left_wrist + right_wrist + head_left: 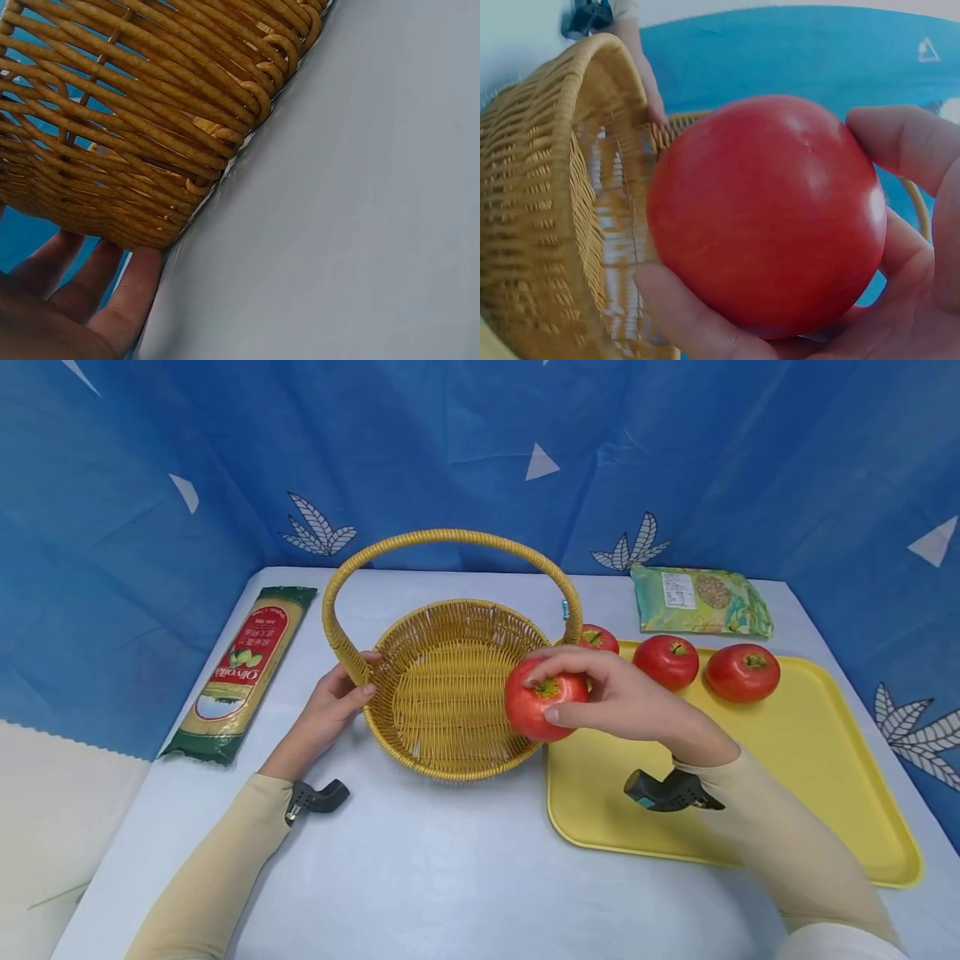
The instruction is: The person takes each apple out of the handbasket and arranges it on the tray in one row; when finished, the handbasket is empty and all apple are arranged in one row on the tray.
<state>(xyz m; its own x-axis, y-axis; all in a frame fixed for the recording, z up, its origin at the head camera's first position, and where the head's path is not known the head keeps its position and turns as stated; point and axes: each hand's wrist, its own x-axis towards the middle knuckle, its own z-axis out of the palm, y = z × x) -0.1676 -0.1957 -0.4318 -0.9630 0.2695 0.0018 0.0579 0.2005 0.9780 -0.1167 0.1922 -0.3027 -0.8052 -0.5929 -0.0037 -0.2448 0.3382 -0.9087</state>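
Observation:
A round wicker basket with a tall arched handle stands upright on the table. At its left side my left hand holds the wall by the foot of the handle, thumb at the rim. The left wrist view has the fingers touching the outer wicker, low down. Over the basket's right rim, my right hand grips a red apple between thumb and fingers. Seen from the right wrist, the apple is beside the basket opening. No apple shows on the basket floor.
A yellow tray lies at the right, with an apple and another apple on it. A third apple is partly hidden behind the handle. A green packet lies behind the tray; a pasta packet lies left.

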